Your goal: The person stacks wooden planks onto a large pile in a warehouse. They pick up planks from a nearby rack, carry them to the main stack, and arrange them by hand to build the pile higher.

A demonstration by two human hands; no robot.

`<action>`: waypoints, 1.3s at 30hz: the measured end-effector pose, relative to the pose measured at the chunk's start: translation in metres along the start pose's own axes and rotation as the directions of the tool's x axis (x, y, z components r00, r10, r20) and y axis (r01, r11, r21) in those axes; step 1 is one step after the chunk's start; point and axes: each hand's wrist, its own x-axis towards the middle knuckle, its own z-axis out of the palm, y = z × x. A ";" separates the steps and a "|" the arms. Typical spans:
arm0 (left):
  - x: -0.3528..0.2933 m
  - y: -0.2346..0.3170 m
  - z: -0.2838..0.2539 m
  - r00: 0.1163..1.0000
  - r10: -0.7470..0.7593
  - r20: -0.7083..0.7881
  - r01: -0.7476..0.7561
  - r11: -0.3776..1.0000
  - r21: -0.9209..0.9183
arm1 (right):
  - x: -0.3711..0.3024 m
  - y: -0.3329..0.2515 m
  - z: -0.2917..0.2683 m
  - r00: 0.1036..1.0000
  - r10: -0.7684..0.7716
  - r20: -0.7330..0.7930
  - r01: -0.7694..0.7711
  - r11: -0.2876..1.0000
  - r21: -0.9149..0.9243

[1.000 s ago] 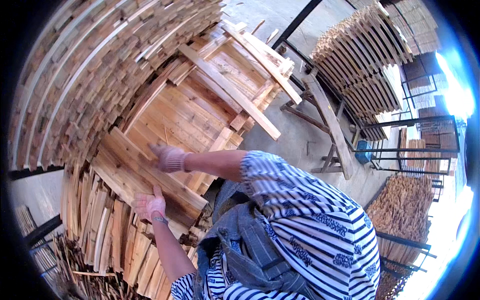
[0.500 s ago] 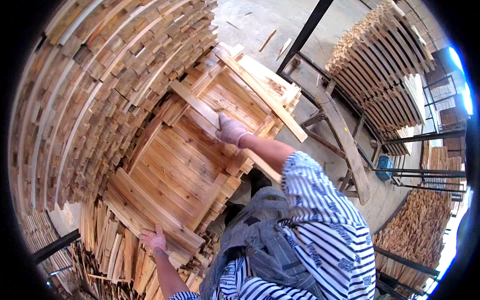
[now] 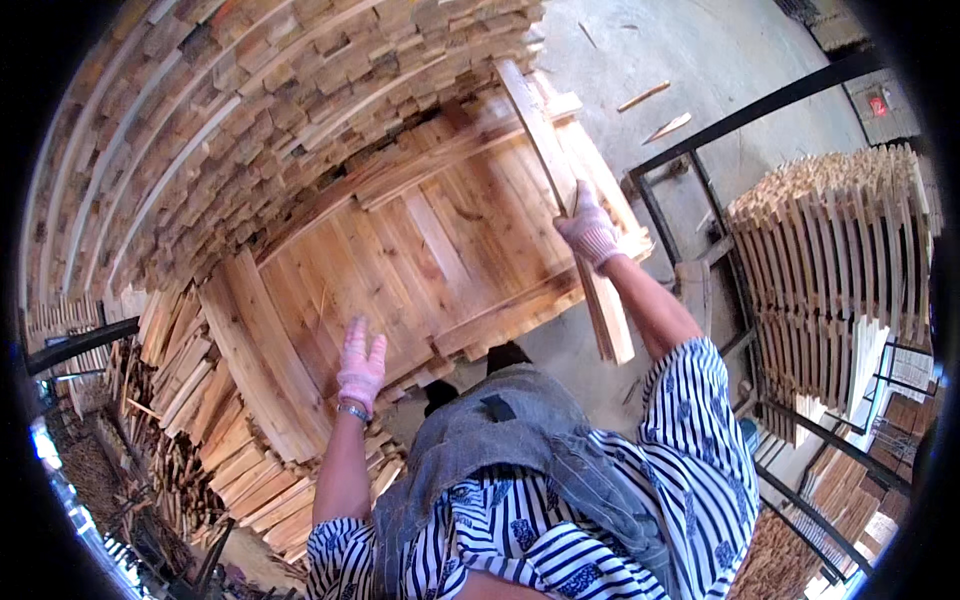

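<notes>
Right hand (image 3: 590,232) grips long wooden slat (image 3: 562,190) mid-length; looks stiff, light, splintery, best held near balance point. Left hand (image 3: 360,368) flat, fingers spread, on slatted wooden panel (image 3: 440,255).

Flat panel of boards (image 3: 420,250) mostly bare on top, open for a hand across its middle. Tall stacked timber wall (image 3: 200,130) blocks far and left sides. Loose plank pile (image 3: 210,420) crowds lower left edge. Right hand (image 3: 588,228) grips a long slat (image 3: 560,180) crossing the panel's right edge, barring that side. Black metal rack (image 3: 700,210) and stacked slat bundles (image 3: 840,250) close off the right; bare concrete floor (image 3: 650,50) beyond is open.
</notes>
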 end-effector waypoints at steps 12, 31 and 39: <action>0.082 0.111 0.020 0.966 0.234 0.114 -0.214 0.963 -0.165 | -0.055 -0.129 -0.117 0.620 -0.580 -0.528 0.785 0.457 0.420; 0.301 0.171 0.071 0.921 0.333 0.202 -0.379 0.644 0.665 | 0.001 0.022 -0.135 0.763 -0.595 0.254 0.643 0.652 -0.403; 0.328 0.188 0.069 0.802 -0.155 0.576 -0.249 0.791 0.559 | 0.031 0.044 -0.108 0.793 -0.481 0.374 0.603 0.526 -0.600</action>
